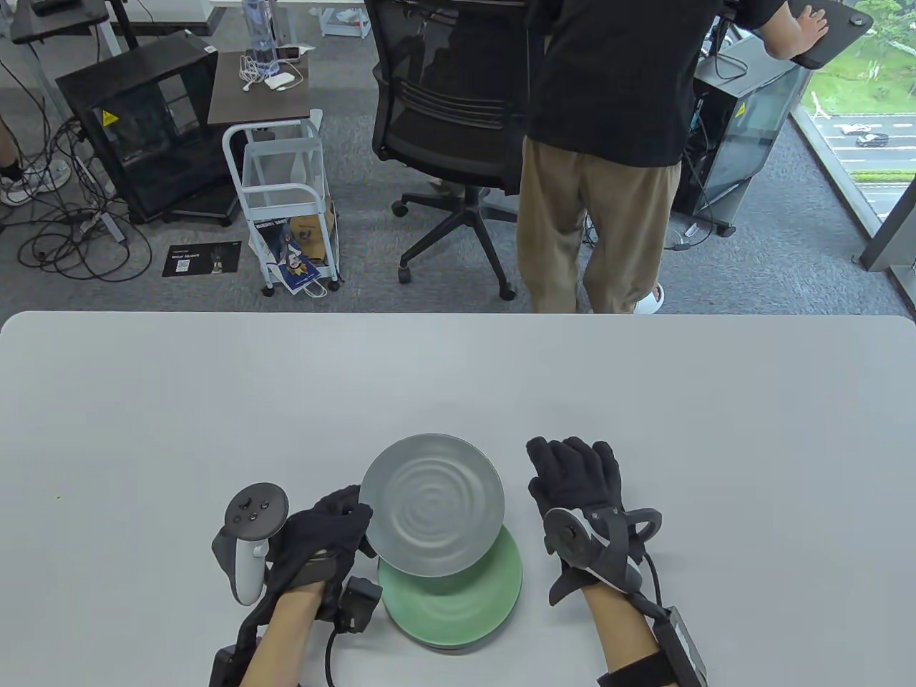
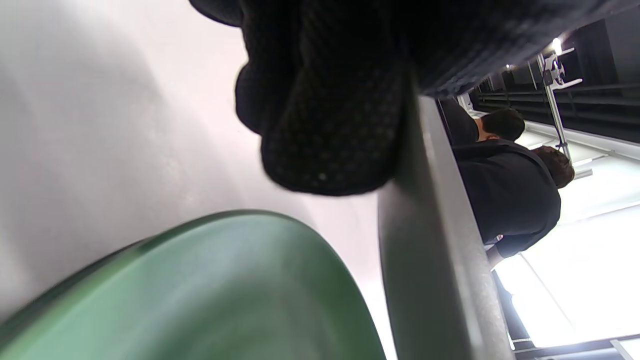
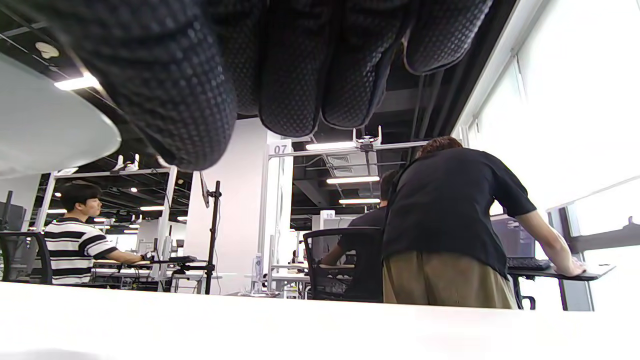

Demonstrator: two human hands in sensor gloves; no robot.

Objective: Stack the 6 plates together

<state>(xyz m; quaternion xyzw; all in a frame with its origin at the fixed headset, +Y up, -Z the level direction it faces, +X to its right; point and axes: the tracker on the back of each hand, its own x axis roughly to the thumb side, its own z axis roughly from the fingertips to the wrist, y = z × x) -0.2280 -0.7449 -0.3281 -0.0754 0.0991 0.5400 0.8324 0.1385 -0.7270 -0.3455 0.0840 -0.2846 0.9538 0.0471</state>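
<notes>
A grey plate (image 1: 432, 502) with a ripple pattern is held tilted above a stack of plates topped by a green plate (image 1: 465, 601) near the table's front edge. My left hand (image 1: 336, 526) grips the grey plate at its left rim. In the left wrist view the grey plate's rim (image 2: 435, 250) runs under my fingers (image 2: 330, 125), with the green plate (image 2: 210, 295) below. My right hand (image 1: 576, 472) rests flat and open on the table, right of the plates, touching nothing. In the right wrist view the grey plate's underside (image 3: 45, 125) shows at the left.
The grey table (image 1: 458, 386) spreads wide beyond the plates. A person in a black shirt (image 1: 608, 143) and an office chair (image 1: 444, 129) stand past its far edge.
</notes>
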